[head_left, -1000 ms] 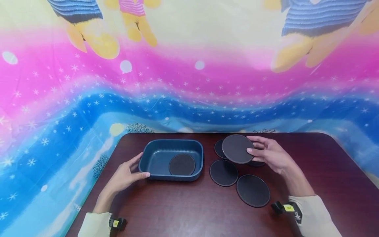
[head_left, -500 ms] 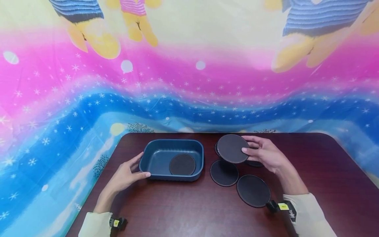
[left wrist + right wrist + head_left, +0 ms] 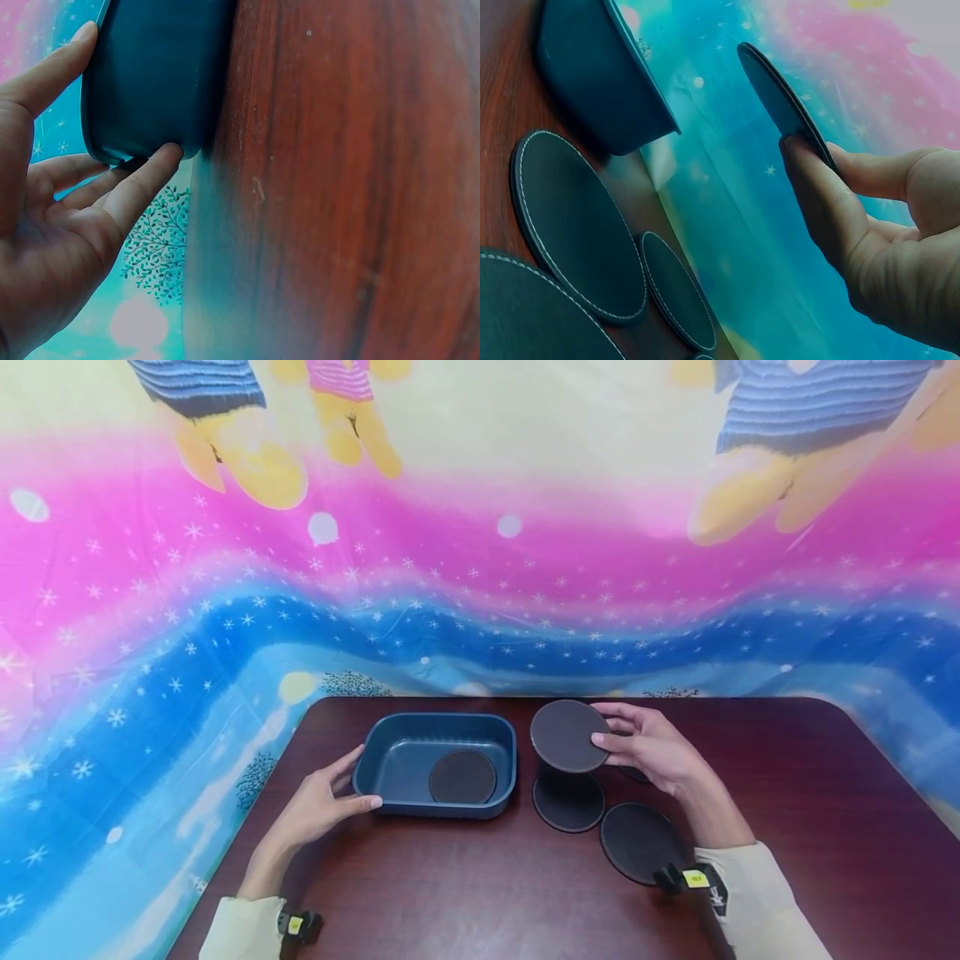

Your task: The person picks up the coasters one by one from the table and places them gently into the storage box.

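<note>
My right hand (image 3: 652, 747) pinches a round dark coaster (image 3: 567, 735) between thumb and fingers, raised off the table. In the right wrist view that coaster (image 3: 780, 94) shows nearly edge-on. A blue rectangular container (image 3: 442, 811) with rounded corners stands to the left, and one coaster (image 3: 462, 777) lies in its right half. My left hand (image 3: 315, 802) holds the container's left end, its thumb at the front corner. The left wrist view has the fingers (image 3: 154, 180) against the container wall (image 3: 161, 75).
Right of the container lie more coasters with stitched edges: one coaster (image 3: 567, 806) below the raised one and another coaster (image 3: 637, 839) nearer, partly behind the wrist camera (image 3: 670, 878). The dark red table (image 3: 480, 893) ends at a patterned cloth backdrop (image 3: 480, 568).
My right hand has carried the coaster left towards the container, over the coasters on the table. The left hand and the container have stayed in place.
</note>
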Demonstrator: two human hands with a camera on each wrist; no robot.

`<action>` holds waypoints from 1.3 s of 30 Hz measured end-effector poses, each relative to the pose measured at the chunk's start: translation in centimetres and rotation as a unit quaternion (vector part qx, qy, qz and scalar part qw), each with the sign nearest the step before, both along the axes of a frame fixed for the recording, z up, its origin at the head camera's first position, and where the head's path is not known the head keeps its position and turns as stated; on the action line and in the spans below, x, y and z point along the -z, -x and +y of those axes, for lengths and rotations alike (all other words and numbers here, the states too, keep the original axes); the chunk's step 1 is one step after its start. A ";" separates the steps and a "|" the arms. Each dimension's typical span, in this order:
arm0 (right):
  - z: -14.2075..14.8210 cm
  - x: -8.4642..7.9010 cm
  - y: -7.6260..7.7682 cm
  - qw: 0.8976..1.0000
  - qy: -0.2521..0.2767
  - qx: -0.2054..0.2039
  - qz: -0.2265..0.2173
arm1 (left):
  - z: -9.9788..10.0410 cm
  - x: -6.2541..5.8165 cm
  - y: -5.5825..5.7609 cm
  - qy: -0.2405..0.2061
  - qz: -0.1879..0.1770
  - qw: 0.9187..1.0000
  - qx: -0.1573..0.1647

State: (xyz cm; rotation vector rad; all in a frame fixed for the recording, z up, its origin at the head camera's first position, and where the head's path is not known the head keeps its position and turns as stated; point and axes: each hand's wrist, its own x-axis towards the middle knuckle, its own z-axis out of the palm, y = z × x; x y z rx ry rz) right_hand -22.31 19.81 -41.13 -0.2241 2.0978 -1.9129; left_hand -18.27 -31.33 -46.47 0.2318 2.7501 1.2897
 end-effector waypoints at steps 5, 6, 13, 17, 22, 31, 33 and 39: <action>-0.6 0.2 0.2 1.000 0.010 -0.003 -0.008 | 0.1 0.0 0.0 0.003 -0.006 1.000 -0.004; -0.7 0.2 0.3 1.000 0.011 -0.003 -0.010 | 0.1 0.0 0.0 0.004 -0.007 1.000 -0.005; -1.6 0.1 0.3 1.000 0.021 -0.007 -0.013 | 0.2 0.0 0.0 0.006 -0.003 1.000 -0.003; -2.2 0.2 0.4 0.999 0.035 -0.002 -0.010 | 0.2 0.0 0.1 0.008 0.002 1.000 0.000; -3.1 0.3 0.8 0.999 0.043 -0.002 -0.011 | 0.1 0.1 0.1 0.011 0.006 1.000 0.000; -5.6 0.1 1.1 0.997 0.068 0.011 -0.017 | 0.2 0.3 0.2 0.013 0.004 1.000 -0.001; -6.3 0.0 1.2 0.997 0.069 0.013 -0.022 | 0.2 0.3 0.2 0.013 0.004 1.000 -0.001; -8.0 -0.1 1.2 0.997 0.075 0.011 -0.032 | 0.1 0.3 0.2 0.009 0.004 1.000 0.000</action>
